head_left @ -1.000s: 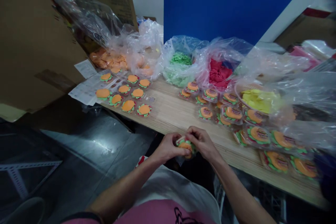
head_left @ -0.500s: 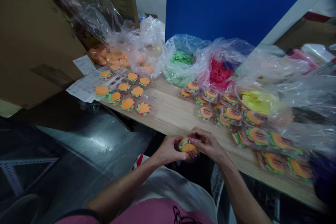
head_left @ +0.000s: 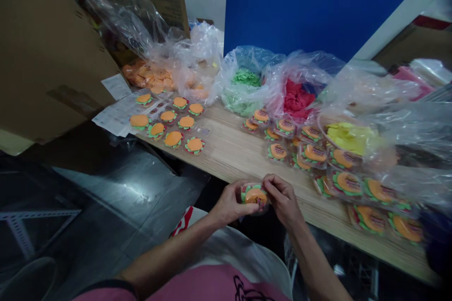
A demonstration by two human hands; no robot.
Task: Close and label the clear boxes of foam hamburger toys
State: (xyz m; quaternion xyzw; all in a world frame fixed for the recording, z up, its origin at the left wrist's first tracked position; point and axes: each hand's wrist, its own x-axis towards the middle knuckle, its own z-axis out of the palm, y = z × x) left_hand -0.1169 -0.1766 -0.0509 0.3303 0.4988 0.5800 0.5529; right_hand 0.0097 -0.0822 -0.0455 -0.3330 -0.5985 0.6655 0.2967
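Note:
My left hand point(head_left: 228, 204) grips a small clear plastic case with a toy burger point(head_left: 255, 195) inside, just off the table's front edge. The burger has an orange bun with dark lettering and green and red layers. With thumb and fingers pinched together, my right hand point(head_left: 283, 198) is at the case's upper right edge; the exact contact is partly hidden by the fingers. Nearby on the right lie several cased burgers with lettering point(head_left: 314, 153), some stacked. On the left, several burgers with plain orange tops point(head_left: 173, 139) sit in clear cases.
Along the back of the wooden table point(head_left: 229, 150) stand plastic bags holding orange pieces point(head_left: 151, 77), green pieces point(head_left: 247, 77), red pieces point(head_left: 297, 99) and yellow pieces point(head_left: 348, 136). Printed papers point(head_left: 116, 115) lie at the left end. A large cardboard box point(head_left: 49, 56) stands left, a blue panel point(head_left: 300, 4) behind.
My right hand has shifted from over the top of the case to its right edge, uncovering more of the burger. My left hand keeps its hold.

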